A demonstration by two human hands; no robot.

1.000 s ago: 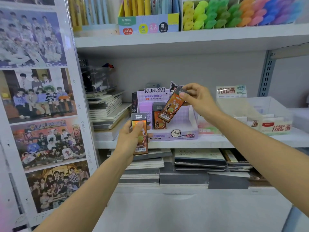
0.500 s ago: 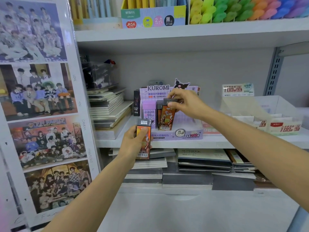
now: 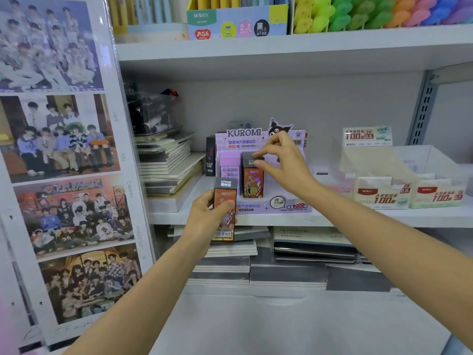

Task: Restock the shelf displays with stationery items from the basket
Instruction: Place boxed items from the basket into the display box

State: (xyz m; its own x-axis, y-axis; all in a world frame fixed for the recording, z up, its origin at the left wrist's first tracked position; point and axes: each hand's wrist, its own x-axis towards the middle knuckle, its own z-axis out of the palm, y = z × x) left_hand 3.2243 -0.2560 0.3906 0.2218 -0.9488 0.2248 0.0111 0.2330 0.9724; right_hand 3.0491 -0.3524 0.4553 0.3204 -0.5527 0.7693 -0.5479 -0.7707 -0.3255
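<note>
Head view: in the middle of the frame, the left hand [image 3: 204,219] grips a slim, glossy, rectangular cardboard box with a grey cap marked ULTRAMAN and an orange printed body [image 3: 225,208]. It holds the box upright in front of the edge of the white shelf [image 3: 384,216], barcode at the bottom.

Just right of it and higher, the right hand [image 3: 281,162] pinches the grey top of a matching orange box [image 3: 252,180]. That box stands upright inside the lilac cardboard KUROMI display carton [image 3: 281,206], right beside a pale purple box [image 3: 229,167].

Left of the carton lies a slanted stack of flat notebooks [image 3: 166,165]. To the right stands a clear plastic bin holding white and red refill cartons [image 3: 384,193]. Sleeved group photo posters [image 3: 64,139] fill the left edge of the frame, and bright highlighters [image 3: 358,14] line the upper right.
</note>
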